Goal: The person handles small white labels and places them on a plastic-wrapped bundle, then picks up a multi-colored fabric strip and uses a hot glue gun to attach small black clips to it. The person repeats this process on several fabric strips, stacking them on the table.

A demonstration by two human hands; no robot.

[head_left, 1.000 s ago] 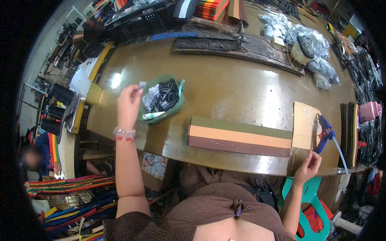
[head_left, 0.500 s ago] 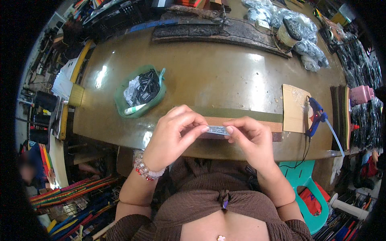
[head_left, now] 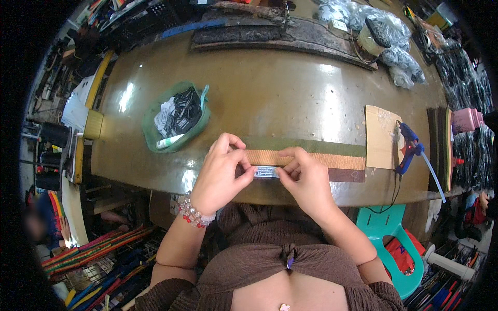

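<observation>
My left hand (head_left: 221, 173) and my right hand (head_left: 305, 179) pinch the two ends of a small silvery flat label strip (head_left: 266, 172) between thumbs and fingers. I hold it just above the near end of a stack of long fabric bands (head_left: 332, 154), olive green, tan and dark brown, lying on the brown table (head_left: 270, 93). A beaded bracelet sits on my left wrist. A green bag (head_left: 176, 119) of small dark and white pieces lies to the left of my left hand.
A blue glue gun (head_left: 410, 147) rests by a tan cardboard piece (head_left: 381, 137) at the right. Dark strips, plastic bags and a tape roll (head_left: 376, 36) line the far edge. A teal stool (head_left: 386, 228) stands below the table.
A second ago my left hand was reaching into the green bag and my right hand hung at the table edge. Both hands have since come together over the bands, holding the label strip.
</observation>
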